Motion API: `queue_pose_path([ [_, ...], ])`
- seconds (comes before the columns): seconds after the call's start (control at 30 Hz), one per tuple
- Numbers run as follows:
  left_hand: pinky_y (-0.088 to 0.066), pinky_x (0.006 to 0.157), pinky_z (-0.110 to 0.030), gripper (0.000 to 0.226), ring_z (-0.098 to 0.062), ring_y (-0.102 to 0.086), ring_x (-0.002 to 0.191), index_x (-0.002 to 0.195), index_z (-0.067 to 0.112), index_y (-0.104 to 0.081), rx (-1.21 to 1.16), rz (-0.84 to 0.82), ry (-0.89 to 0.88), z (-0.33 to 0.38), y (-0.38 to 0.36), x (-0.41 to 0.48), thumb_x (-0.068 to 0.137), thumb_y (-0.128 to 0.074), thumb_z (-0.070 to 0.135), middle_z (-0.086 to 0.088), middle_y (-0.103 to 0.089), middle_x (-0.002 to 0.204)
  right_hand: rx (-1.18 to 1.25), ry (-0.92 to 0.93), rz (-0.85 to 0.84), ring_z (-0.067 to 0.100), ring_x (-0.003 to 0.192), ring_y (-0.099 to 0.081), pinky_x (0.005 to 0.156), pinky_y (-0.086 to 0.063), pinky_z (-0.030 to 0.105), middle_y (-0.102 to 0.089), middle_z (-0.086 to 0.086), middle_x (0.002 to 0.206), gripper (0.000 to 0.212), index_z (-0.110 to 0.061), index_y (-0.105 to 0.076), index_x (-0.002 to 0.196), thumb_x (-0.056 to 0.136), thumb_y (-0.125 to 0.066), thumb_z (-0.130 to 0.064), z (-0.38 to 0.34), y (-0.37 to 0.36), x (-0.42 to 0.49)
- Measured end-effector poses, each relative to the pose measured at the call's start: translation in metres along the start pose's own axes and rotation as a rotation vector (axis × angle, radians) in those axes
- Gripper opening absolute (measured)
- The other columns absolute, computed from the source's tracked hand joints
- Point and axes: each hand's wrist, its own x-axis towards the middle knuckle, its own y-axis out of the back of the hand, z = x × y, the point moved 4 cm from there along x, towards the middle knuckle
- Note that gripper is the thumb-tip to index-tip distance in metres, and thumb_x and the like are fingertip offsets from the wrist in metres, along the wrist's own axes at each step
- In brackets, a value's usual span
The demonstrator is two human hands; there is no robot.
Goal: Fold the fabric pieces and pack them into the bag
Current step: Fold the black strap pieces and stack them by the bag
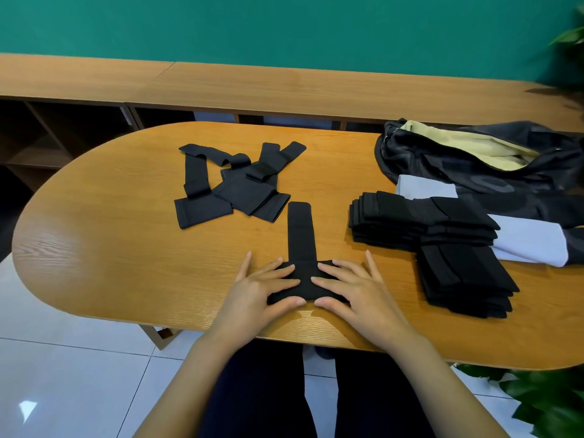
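I am pressing my left hand (262,289) and right hand (355,289), fingers flat and spread, on the near end of a black strip (300,229) at the table (126,248) edge, probably making a fold. Next it is needing folding forward. Beyond are lying loose strips (227,188), folded stacks (420,222), the open bag (458,153), a green wall (284,26).

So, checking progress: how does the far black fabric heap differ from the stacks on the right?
The heap is loose, strips crossing at odd angles; the stacks are folded and layered neatly. The heap lies thin; the stacks stand thicker. Both are black fabric on the table.
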Motion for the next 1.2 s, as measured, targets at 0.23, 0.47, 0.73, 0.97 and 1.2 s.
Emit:
queue_pose_path([
  [0.23, 0.006, 0.121, -0.03, 0.061, 0.013, -0.031, 0.135, 0.123, 0.035, -0.063, -0.044, 0.037, -0.02, -0.006, 0.002, -0.004, 0.08, -0.045, 0.074, 0.019, -0.056, 0.134, 0.044, -0.009, 0.054, -0.015, 0.135, -0.012, 0.119, 0.014, 0.041, -0.038, -0.029, 0.146, 0.076, -0.047, -0.05, 0.134, 0.082, -0.005, -0.078, 0.007, -0.004, 0.002],
  [0.47, 0.002, 0.121, -0.026, 0.059, 0.011, -0.042, 0.129, 0.118, 0.035, -0.065, -0.189, 0.076, 0.029, -0.008, 0.006, -0.003, 0.081, -0.043, 0.075, 0.017, -0.062, 0.126, 0.135, 0.033, 0.063, -0.017, 0.133, -0.02, 0.12, 0.012, 0.032, -0.043, -0.029, 0.138, 0.058, -0.039, -0.054, 0.133, 0.084, -0.041, -0.066, 0.012, -0.001, 0.0],
  [0.73, -0.013, 0.119, -0.027, 0.034, 0.02, -0.051, 0.112, 0.111, 0.038, -0.062, -0.304, 0.139, 0.091, -0.006, 0.018, -0.003, 0.078, -0.069, 0.032, 0.023, -0.061, 0.112, 0.29, 0.024, 0.226, -0.006, 0.117, -0.05, 0.121, -0.01, 0.033, -0.065, -0.01, 0.123, 0.033, -0.028, -0.066, 0.12, 0.088, -0.067, -0.019, 0.015, 0.007, -0.002],
  [0.97, -0.043, 0.073, -0.008, 0.011, 0.003, -0.062, 0.078, 0.079, 0.042, -0.065, -0.355, 0.27, 0.183, -0.001, 0.024, -0.005, 0.079, -0.071, 0.032, 0.026, -0.065, 0.073, 0.439, -0.135, 0.323, 0.013, 0.135, -0.037, 0.115, -0.03, 0.045, -0.058, -0.023, 0.11, 0.035, -0.032, -0.065, 0.12, 0.086, -0.063, -0.037, 0.012, 0.016, 0.001],
  [1.2, -0.047, 0.081, -0.01, 0.063, -0.005, -0.064, 0.075, 0.135, 0.026, -0.05, -0.417, 0.32, 0.334, -0.006, 0.018, -0.005, 0.078, -0.076, 0.022, 0.006, -0.066, 0.074, 0.465, -0.195, 0.386, 0.006, 0.079, -0.06, 0.074, -0.051, 0.02, -0.061, -0.011, 0.079, 0.056, -0.026, -0.057, 0.134, 0.082, -0.065, -0.041, 0.01, 0.013, 0.008],
])
